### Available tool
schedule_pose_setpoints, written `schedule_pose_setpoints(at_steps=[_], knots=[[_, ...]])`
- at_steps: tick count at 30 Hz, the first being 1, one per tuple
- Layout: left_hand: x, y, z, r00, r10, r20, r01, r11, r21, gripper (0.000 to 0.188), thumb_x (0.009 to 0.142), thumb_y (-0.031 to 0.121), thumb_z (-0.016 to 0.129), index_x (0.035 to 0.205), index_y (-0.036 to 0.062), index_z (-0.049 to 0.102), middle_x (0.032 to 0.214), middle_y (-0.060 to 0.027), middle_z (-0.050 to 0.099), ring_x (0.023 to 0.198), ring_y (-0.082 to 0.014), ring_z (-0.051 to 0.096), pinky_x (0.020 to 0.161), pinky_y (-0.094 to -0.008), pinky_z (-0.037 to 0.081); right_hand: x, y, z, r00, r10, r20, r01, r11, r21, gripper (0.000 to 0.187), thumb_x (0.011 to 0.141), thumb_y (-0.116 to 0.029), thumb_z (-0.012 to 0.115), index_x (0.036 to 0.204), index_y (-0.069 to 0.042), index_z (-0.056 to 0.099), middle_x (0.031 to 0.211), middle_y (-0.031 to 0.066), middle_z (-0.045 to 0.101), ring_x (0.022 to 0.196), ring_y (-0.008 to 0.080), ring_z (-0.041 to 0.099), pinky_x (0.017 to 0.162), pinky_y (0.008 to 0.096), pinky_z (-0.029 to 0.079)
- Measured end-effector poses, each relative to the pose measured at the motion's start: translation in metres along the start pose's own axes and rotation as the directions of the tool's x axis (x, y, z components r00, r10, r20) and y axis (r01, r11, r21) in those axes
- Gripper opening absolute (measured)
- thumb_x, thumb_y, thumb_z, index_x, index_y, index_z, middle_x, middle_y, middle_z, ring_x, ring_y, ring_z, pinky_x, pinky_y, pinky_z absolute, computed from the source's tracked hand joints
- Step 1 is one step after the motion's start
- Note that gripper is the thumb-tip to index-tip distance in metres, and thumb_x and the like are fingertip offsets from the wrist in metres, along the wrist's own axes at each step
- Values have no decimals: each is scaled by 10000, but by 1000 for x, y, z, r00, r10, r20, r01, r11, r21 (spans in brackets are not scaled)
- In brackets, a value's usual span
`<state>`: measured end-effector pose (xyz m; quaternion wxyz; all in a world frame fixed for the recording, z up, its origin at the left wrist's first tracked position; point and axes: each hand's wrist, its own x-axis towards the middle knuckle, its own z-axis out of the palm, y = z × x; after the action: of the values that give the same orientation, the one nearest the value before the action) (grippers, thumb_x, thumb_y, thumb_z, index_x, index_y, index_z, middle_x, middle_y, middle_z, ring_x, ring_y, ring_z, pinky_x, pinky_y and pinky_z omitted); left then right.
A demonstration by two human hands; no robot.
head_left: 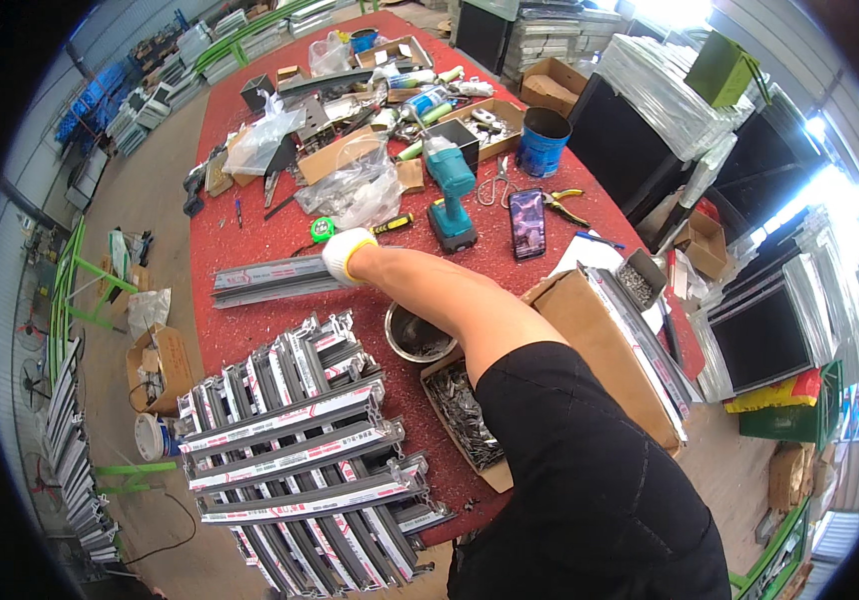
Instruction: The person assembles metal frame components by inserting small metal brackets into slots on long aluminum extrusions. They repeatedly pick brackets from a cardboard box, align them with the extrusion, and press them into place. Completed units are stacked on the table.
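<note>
My right hand (347, 255), in a white glove, reaches across the red table with its fingers closed around the right end of some grey metal profiles (272, 281). These lie side by side along the left part of the table, and the fingertips are mostly hidden behind the glove. Nearer to me, a crisscross stack of similar profiles (300, 455) with white and red labels covers the front left corner. A green tape measure (323, 229) and a yellow-and-black tool (392, 224) lie just beyond the hand. My left hand is out of view.
Under my right arm sit a metal bowl (418, 335) and a box of small metal parts (465, 415). Beyond it are a teal cordless drill (453, 195), a phone (528, 223), pliers (566, 205) and a blue can (545, 142). Plastic bags (350, 190) clutter the middle.
</note>
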<state>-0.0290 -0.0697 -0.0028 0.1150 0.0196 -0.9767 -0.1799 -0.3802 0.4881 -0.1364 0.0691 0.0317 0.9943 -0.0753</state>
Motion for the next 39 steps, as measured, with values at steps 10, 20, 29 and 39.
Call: schedule_pose_setpoints(at_steps=[10,20,29,39], knots=[[29,-13,-9,987,145,-66,-155,974,-168,383,1094,185,787,1382,-63,739,1292,-261,789,1183,-371,773,1061,-444,618,-93,-15,-105,949,66,-308,-30,992,120,272,918,-253,768,1053,-49,886,1097,235,848,1034,424,828,901,520,653],[49,29,-19,848,518,-113,-519,770,-372,516,1090,235,790,1511,-34,657,1436,-206,717,1246,-305,730,1000,-437,613,-321,-111,-163,913,186,-363,-33,921,387,246,885,-213,701,998,-51,849,959,278,793,957,471,790,904,560,622],[23,100,2,277,954,118,-903,301,-306,997,665,339,1001,1492,-44,597,1448,-260,636,1380,-467,594,1232,-629,433,-483,-188,-92,995,69,-70,-2,721,693,243,867,-183,699,1002,-29,829,900,259,773,898,463,777,836,532,614],[-46,109,5,322,646,692,-611,700,-369,650,798,423,921,1288,20,776,1090,-248,818,1042,-438,805,917,-505,626,-540,-154,-38,998,-55,-25,54,622,781,270,990,-202,663,1167,-74,821,984,210,807,934,412,788,877,498,626]])
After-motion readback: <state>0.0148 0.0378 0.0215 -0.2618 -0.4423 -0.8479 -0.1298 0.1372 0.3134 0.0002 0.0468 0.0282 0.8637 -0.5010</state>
